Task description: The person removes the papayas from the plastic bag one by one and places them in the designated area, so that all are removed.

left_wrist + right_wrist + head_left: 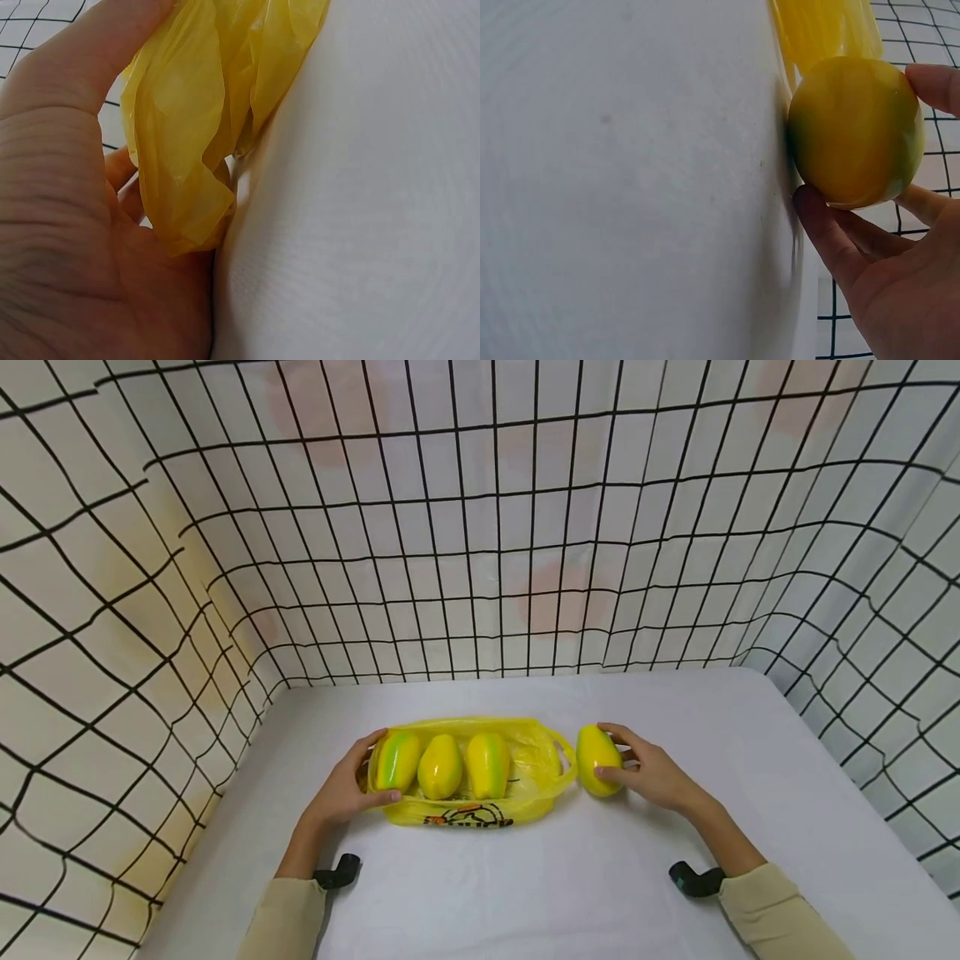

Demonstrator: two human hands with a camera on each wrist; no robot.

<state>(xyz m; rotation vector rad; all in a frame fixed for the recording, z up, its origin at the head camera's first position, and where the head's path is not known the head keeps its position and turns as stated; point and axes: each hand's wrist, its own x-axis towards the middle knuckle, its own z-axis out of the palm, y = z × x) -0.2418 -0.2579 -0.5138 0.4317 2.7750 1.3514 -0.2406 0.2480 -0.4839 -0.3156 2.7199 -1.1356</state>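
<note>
A yellow plastic bag (536,772) with dark print on its near side lies flat on the table. Three yellow-green mangoes (440,767) sit in a row on or in it; the thin film makes it hard to tell which. At the bag's left end, my left hand (347,783) grips the gathered film (184,135), thumb on the near side and fingers beyond. Just off the bag's handle loop at the right, my right hand (654,774) holds another mango (596,760) between thumb and fingers. In the right wrist view this mango (855,131) is low, close to the tabletop.
A white cloth covers the table (510,885). Black wire-like grid netting (495,527) over white sheets rises behind and on both sides. Each wrist wears a black device (696,881) below a beige sleeve (780,910).
</note>
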